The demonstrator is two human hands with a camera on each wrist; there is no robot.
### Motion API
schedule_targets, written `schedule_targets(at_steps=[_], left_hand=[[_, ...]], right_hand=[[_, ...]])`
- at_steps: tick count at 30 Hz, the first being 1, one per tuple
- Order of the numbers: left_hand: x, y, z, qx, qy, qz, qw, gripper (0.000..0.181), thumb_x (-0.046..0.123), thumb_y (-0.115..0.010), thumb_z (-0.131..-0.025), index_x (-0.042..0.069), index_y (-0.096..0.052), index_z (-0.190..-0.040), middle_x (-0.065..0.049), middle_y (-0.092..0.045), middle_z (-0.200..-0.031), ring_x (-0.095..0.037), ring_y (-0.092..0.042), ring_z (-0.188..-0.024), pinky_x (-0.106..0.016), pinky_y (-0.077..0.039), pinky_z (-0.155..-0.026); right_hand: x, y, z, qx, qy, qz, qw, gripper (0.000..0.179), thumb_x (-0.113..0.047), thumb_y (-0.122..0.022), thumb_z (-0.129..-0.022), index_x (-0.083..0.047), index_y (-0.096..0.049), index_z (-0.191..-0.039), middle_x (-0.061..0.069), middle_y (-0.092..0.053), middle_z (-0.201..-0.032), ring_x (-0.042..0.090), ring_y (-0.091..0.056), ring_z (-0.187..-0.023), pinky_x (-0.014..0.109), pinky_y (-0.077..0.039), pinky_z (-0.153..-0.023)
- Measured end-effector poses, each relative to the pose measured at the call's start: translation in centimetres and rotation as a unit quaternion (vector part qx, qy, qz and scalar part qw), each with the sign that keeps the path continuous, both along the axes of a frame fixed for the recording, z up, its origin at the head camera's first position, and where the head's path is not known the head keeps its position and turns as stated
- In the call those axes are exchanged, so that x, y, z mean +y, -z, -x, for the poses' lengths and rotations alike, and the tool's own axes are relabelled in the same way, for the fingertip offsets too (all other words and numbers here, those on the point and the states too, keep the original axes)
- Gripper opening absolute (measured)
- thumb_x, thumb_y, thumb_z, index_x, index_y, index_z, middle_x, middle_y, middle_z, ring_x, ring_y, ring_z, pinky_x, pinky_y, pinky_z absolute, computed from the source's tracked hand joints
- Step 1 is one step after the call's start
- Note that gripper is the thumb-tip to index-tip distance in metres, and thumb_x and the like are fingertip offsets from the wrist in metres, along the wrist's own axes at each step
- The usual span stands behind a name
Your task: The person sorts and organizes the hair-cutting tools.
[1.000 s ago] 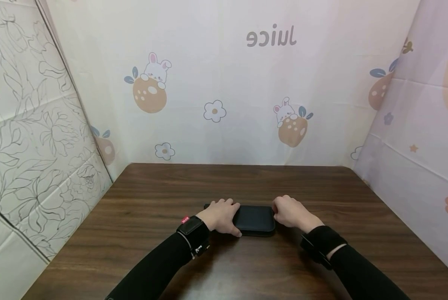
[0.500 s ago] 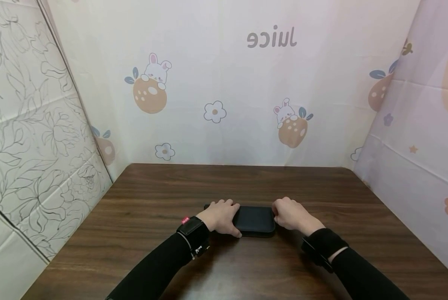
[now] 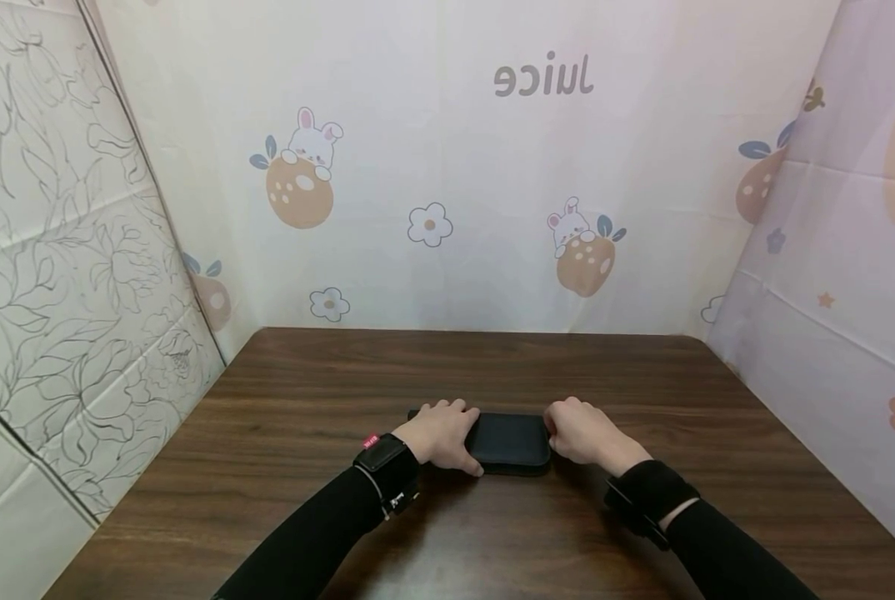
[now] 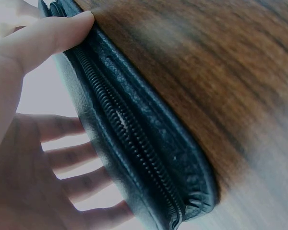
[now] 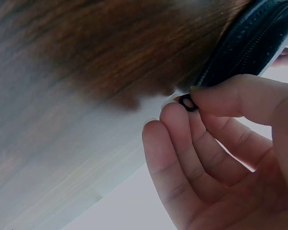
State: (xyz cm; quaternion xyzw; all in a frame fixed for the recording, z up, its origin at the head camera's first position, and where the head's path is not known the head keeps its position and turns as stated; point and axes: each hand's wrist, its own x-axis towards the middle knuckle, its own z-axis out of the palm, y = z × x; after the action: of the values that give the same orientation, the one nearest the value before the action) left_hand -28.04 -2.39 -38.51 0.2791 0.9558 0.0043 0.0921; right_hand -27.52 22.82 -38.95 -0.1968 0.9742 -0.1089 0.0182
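Note:
A black zippered wallet (image 3: 509, 439) lies flat on the wooden table, long side toward me. Over its left part is my left hand (image 3: 442, 435), gripping it with the fingers spread across the top and the thumb on the near side. In the left wrist view that thumb presses beside the zipper (image 4: 120, 115), whose rows of teeth run along the wallet's edge. At the right end is my right hand (image 3: 582, 429), fingers curled. The right wrist view shows its thumb and a finger pinching a small black ring-shaped zipper pull (image 5: 187, 102) at the wallet's corner.
The brown wood-grain table (image 3: 477, 367) reaches back to a pale printed curtain (image 3: 432, 150) along its far edge. Similar fabric hangs on the right, and a floral-line sheet (image 3: 80, 275) on the left. Black bands sit on both wrists.

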Motion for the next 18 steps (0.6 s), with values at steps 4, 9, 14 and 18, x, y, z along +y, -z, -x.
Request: schedule_targets(at_steps=[4, 9, 14, 18], left_hand=[[-0.02, 0.09, 0.06, 0.001, -0.001, 0.001, 1.0, 0.091, 0.061, -0.076, -0.083, 0.019, -0.042, -0.156, -0.006, -0.046, -0.152, -0.028, -0.047, -0.135, -0.049, -0.041, -0.105], [-0.02, 0.07, 0.06, 0.005, 0.001, 0.001, 1.0, 0.09, 0.061, -0.076, -0.083, 0.019, -0.043, -0.155, -0.006, -0.046, -0.151, -0.028, -0.048, -0.134, -0.049, -0.042, -0.104], [-0.02, 0.09, 0.01, 0.005, 0.002, 0.0, 1.0, 0.09, 0.06, -0.076, -0.083, 0.019, -0.043, -0.155, -0.006, -0.047, -0.151, -0.028, -0.047, -0.135, -0.049, -0.041, -0.105], [-0.04, 0.05, -0.03, 0.003, 0.0, 0.002, 1.0, 0.09, 0.061, -0.076, -0.083, 0.019, -0.043, -0.155, -0.005, -0.046, -0.152, -0.028, -0.047, -0.135, -0.05, -0.041, -0.107]], right_hand=[[0.0, -0.05, -0.14, -0.006, -0.002, 0.004, 1.0, 0.016, 0.004, -0.063, -0.086, -0.01, -0.064, -0.08, 0.001, -0.052, -0.068, 0.015, -0.046, -0.056, 0.031, -0.038, -0.053], [-0.11, -0.1, -0.25, -0.006, -0.004, 0.007, 0.9999, 0.017, 0.005, -0.062, -0.086, -0.011, -0.062, -0.078, 0.001, -0.051, -0.067, 0.015, -0.045, -0.055, 0.031, -0.036, -0.053], [-0.11, -0.09, -0.33, -0.004, -0.001, 0.006, 1.0, 0.018, 0.005, -0.061, -0.085, -0.011, -0.062, -0.077, 0.002, -0.05, -0.066, 0.015, -0.044, -0.054, 0.031, -0.035, -0.052], [-0.15, -0.13, -0.37, -0.002, -0.002, 0.007, 1.0, 0.021, 0.005, -0.061, -0.085, -0.012, -0.059, -0.074, 0.001, -0.049, -0.063, 0.014, -0.042, -0.053, 0.03, -0.034, -0.051]])
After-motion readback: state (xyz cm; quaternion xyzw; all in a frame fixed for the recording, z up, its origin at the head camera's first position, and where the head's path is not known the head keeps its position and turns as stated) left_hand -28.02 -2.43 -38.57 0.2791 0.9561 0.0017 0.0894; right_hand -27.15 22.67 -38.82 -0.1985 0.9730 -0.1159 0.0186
